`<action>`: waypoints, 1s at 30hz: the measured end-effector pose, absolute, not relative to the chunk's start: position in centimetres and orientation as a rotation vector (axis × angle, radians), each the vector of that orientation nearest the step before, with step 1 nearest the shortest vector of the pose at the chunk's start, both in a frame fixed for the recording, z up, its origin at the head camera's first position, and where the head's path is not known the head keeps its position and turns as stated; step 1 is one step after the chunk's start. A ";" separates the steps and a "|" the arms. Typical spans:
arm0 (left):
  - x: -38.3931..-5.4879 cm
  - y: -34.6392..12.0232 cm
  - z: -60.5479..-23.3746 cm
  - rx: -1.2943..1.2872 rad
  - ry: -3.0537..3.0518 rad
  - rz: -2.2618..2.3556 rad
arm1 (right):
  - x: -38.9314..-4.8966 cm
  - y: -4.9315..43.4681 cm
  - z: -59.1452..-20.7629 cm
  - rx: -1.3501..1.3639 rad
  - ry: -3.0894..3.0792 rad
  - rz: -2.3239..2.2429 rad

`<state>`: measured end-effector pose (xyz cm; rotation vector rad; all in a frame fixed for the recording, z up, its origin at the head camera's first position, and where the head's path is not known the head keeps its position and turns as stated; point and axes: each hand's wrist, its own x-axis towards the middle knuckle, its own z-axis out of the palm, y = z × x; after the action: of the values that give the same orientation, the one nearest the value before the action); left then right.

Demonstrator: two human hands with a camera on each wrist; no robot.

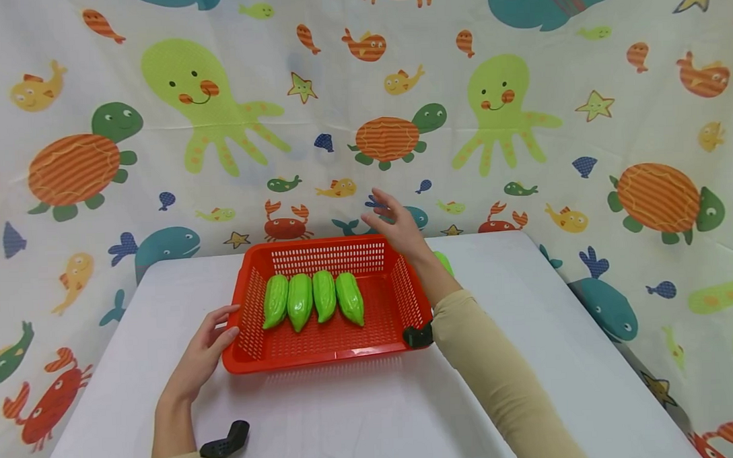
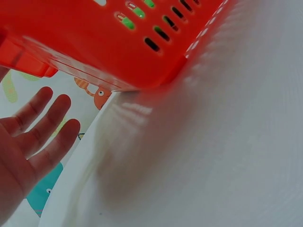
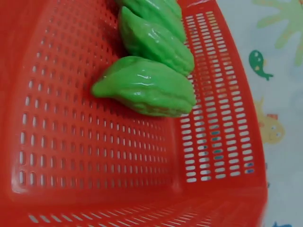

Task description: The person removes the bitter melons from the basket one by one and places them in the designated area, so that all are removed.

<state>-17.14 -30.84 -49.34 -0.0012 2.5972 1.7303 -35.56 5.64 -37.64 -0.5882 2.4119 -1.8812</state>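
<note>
A red plastic basket (image 1: 358, 350) with slotted walls stands on the white table. Lying side by side in its left and middle part are several glossy, bright green bitter gourds (image 1: 300, 302), ridged and pointed at one end; the right wrist view shows one bitter gourd (image 3: 147, 87) closely. At the basket's left rim, my left hand (image 1: 196, 359) touches it with index finger and thumb, the other fingers loosely extended. Over the back right corner my right hand (image 1: 399, 228) hovers with spread fingers, holding nothing. My right forearm partly hides another green piece (image 1: 443, 261) right of the basket.
The white table (image 1: 514, 305) extends on both sides of the basket. Behind it hangs a curtain (image 1: 337, 82) printed with sea animals. A black wrist device (image 1: 225, 441) sits on my left wrist, another black device (image 1: 419, 335) on the right.
</note>
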 end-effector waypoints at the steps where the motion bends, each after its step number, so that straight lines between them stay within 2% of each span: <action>1: -17.1 -30.9 -49.3 -0.002 2.599 1.727 | -35.7 5.5 -37.8 -0.590 2.412 -1.880; 8: -17.1 -30.9 -49.5 -0.015 2.587 1.737 | -36.9 4.7 -39.1 -0.590 2.449 -1.774; 20: -17.3 -30.8 -49.5 -0.012 2.576 1.747 | -38.1 4.7 -41.3 -0.770 2.590 -1.291; 30: -17.2 -30.9 -49.5 -0.010 2.572 1.758 | -38.4 4.4 -42.0 -0.845 2.494 -1.081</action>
<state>-17.18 -30.86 -49.55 -0.0100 2.5719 1.7577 -38.43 4.43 -42.01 -0.8453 2.4937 -1.0813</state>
